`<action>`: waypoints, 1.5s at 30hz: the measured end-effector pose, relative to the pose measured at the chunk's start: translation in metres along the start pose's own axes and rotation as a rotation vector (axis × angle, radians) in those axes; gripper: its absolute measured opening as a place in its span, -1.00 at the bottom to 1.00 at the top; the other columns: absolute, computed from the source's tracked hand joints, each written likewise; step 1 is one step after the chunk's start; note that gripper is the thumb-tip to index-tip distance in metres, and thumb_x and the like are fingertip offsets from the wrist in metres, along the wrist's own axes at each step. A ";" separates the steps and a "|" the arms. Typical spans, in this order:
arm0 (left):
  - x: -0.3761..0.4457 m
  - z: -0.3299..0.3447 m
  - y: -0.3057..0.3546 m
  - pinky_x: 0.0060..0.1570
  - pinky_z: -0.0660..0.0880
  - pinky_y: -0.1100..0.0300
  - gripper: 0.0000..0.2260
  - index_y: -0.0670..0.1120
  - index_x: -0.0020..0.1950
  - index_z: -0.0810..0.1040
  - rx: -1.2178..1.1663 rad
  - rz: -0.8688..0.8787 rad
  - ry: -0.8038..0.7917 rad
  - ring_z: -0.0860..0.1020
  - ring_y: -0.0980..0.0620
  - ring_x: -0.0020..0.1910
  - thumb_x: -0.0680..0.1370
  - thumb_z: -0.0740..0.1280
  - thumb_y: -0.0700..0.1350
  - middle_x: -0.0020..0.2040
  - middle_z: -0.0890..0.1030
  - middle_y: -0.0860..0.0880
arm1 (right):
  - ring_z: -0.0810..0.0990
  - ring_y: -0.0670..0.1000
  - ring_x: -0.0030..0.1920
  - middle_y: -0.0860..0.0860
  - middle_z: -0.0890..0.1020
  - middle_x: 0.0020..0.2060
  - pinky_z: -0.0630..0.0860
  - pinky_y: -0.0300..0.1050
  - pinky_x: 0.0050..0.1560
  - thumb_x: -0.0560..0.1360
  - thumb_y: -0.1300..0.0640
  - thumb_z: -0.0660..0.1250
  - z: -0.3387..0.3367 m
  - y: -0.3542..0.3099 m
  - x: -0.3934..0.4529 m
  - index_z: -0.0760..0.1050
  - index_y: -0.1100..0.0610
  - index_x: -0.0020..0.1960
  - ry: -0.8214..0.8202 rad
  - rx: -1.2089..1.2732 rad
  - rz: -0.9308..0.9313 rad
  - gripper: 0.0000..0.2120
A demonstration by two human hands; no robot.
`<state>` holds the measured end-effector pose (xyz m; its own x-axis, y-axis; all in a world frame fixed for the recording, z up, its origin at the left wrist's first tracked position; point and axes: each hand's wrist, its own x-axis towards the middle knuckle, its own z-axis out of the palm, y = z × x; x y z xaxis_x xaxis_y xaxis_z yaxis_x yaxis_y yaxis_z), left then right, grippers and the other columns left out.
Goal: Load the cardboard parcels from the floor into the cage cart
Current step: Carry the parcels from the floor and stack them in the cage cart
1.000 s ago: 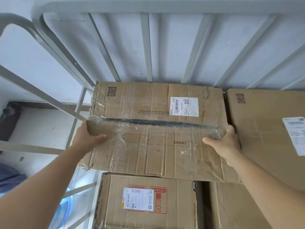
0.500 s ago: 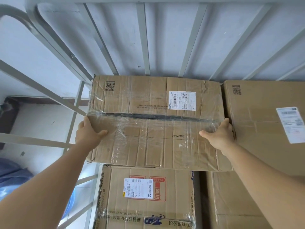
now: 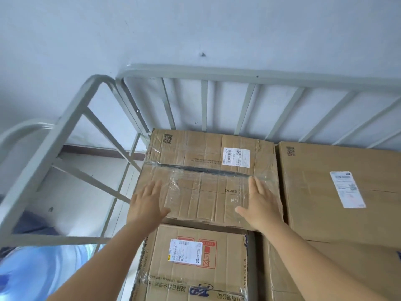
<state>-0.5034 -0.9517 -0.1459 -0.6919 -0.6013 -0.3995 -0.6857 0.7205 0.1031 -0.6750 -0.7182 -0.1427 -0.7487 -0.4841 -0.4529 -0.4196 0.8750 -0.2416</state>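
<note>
A worn cardboard parcel (image 3: pixel 208 168) with clear tape and a white label lies on top of the stack inside the grey cage cart (image 3: pixel 238 72), against its back bars. My left hand (image 3: pixel 147 203) lies flat on the parcel's near left part, fingers straight. My right hand (image 3: pixel 258 203) lies flat on its near right part, fingers straight too. Neither hand grips the box.
A large smooth carton (image 3: pixel 338 192) sits to the right at the same height. Below and nearer is a labelled carton (image 3: pixel 195 263) with red marks. The cart's left side frame (image 3: pixel 71 135) stands open-barred; a blue water jug (image 3: pixel 39 270) is beyond it.
Both hands left the parcel's side edges and now lie flat on its top. The parcel sits farther back against the bars, and my view has risen.
</note>
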 end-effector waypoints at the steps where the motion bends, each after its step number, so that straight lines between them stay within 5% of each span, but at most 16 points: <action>1: -0.012 -0.008 0.002 0.52 0.03 -0.02 -0.20 0.00 0.60 -0.10 -0.002 0.015 0.008 0.04 -0.03 0.56 0.54 0.31 0.15 0.60 0.01 0.03 | -0.16 0.08 0.58 0.05 -0.20 0.59 -0.12 0.02 0.54 0.53 -0.17 0.32 -0.006 -0.007 -0.011 -0.27 0.11 0.59 0.003 -0.008 -0.032 -0.04; 11: -0.140 -0.072 -0.002 0.53 0.04 0.00 -0.20 0.01 0.59 -0.04 -0.041 0.115 0.205 0.07 0.02 0.55 0.51 0.35 0.15 0.58 0.10 0.05 | -0.20 0.05 0.58 0.03 -0.21 0.59 -0.14 -0.03 0.53 0.55 -0.14 0.31 -0.053 -0.075 -0.133 -0.28 0.10 0.60 0.074 -0.106 -0.302 -0.07; 18: -0.229 -0.090 -0.028 0.49 0.07 0.06 -0.24 -0.01 0.59 -0.02 -0.067 0.021 0.292 0.12 0.01 0.54 0.54 0.31 0.15 0.57 0.14 0.03 | -0.22 0.05 0.58 0.03 -0.22 0.59 -0.16 -0.01 0.55 0.55 -0.14 0.30 -0.058 -0.114 -0.199 -0.29 0.10 0.59 0.064 -0.168 -0.486 -0.07; 35: -0.510 -0.049 -0.035 0.46 0.14 0.10 -0.29 0.00 0.58 0.05 -0.278 -0.691 0.520 0.18 -0.01 0.51 0.55 0.31 0.15 0.57 0.14 0.05 | -0.18 0.04 0.58 0.01 -0.15 0.59 -0.15 -0.03 0.54 0.56 -0.14 0.27 -0.016 -0.183 -0.360 -0.24 0.09 0.60 -0.097 -0.288 -1.228 -0.12; 45: -0.672 0.049 -0.016 0.49 0.07 0.10 -0.32 -0.03 0.59 0.01 -0.420 -1.153 0.469 0.07 0.00 0.54 0.58 0.24 0.14 0.58 0.08 0.01 | -0.10 0.06 0.58 0.02 -0.07 0.59 -0.09 0.01 0.55 0.54 -0.17 0.28 0.075 -0.195 -0.496 -0.17 0.08 0.60 -0.221 -0.461 -1.630 -0.13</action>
<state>-0.0160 -0.5422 0.0767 0.3806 -0.9188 -0.1044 -0.8907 -0.3946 0.2257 -0.1834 -0.6482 0.0646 0.6368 -0.7620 -0.1178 -0.7528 -0.5815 -0.3083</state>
